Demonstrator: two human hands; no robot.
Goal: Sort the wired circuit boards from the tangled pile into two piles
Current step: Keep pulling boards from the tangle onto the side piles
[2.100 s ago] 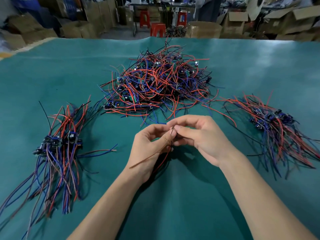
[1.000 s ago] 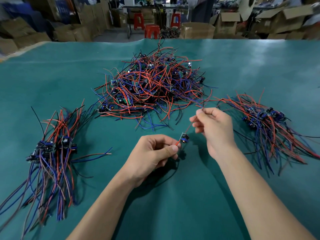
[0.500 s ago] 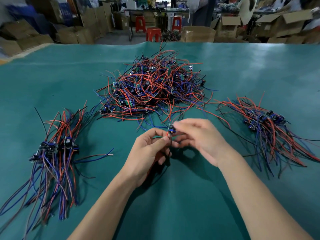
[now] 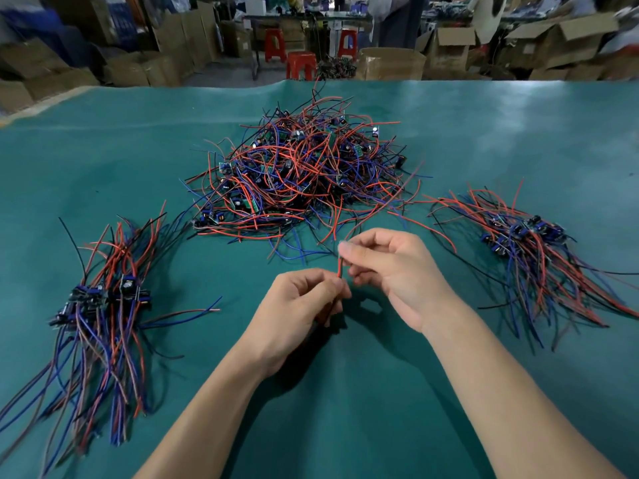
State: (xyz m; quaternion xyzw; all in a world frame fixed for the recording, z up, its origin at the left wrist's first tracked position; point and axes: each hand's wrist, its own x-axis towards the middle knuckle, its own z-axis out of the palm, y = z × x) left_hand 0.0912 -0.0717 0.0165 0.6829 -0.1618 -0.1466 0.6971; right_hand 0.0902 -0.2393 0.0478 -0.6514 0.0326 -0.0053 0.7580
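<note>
Two hands are held close together over the green table (image 4: 518,140), just in front of the tangled pile (image 4: 297,174). A red wire (image 4: 340,267) is pinched between them: its upper part is gripped by the thumb and forefinger of the right hand (image 4: 390,271), its lower part by the curled fingers (image 4: 332,288) of the left hand (image 4: 297,305). The wire runs nearly upright between the two grips, and more of it is seen passing down under the left palm. Whether a board hangs on this wire cannot be told; none is seen in the hands.

Three heaps of wired boards are laid on the table. The tangled pile sits at the middle, farther from the person, with red, blue and black wires crossing in all directions and small boards mixed in. A left pile (image 4: 100,305) is laid well apart to the left, its boards bunched together and wires trailing toward the near edge. A right pile (image 4: 525,243) is laid to the right, boards at its far end and wires fanned toward the near right.

Cardboard boxes (image 4: 449,46) and red stools (image 4: 301,65) are seen beyond the table.
</note>
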